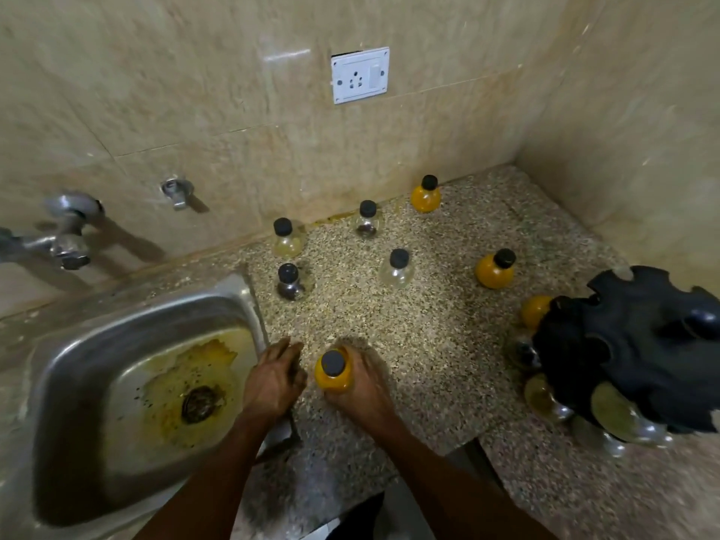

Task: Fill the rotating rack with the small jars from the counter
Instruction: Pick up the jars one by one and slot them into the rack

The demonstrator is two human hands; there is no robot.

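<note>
My right hand [360,387] grips a small yellow jar [332,374] with a dark cap, near the counter's front. My left hand [274,378] rests flat on the counter beside the sink, holding nothing. Several more small jars stand on the speckled counter: two yellow ones [426,194] [495,268], clear ones [287,237] [397,268] and ones with dark contents [289,282] [367,219]. The black rotating rack [639,344] stands at the right, with several jars [535,309] in its lower slots.
A stained steel sink [78,368] lies at the left with a tap [58,239] above it on the tiled wall. A white wall socket [360,74] sits above the counter. A side wall closes the right corner.
</note>
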